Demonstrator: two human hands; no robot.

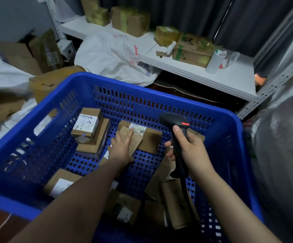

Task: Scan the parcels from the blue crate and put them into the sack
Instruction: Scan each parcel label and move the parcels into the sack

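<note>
The left hand [122, 148] was extended into the blue crate [159, 95], with its fingers straight and laid flat on a brown parcel [151, 141]. The index fingertip was placed at the edge of the white label on the parcel's top face. No grip on the parcel was observed: the hand was held apart and merely rested on the carton. The parcel lay on the perforated crate floor, directly under and just beyond the left fingertips.

The right hand [189, 151] was clamped round the handle of a black scanner [175, 123], the thumb being set along the back of the handle. The scanner head, marked by a red strip, was held uppermost, above the right hand and just to the right of the touched parcel.

To the left of the left hand, a stack of parcels [87, 127] was located near the far left corner of the crate, a small labelled carton being carried on a flatter one. Nearer than both hands, beneath the forearms, further parcels [172, 204] were scattered on the crate floor.

Beyond both hands, outside the crate, a white sack [110, 57] was draped against a white shelf [194, 76]. Taped cardboard boxes [130, 20] were stored on the shelf.
</note>
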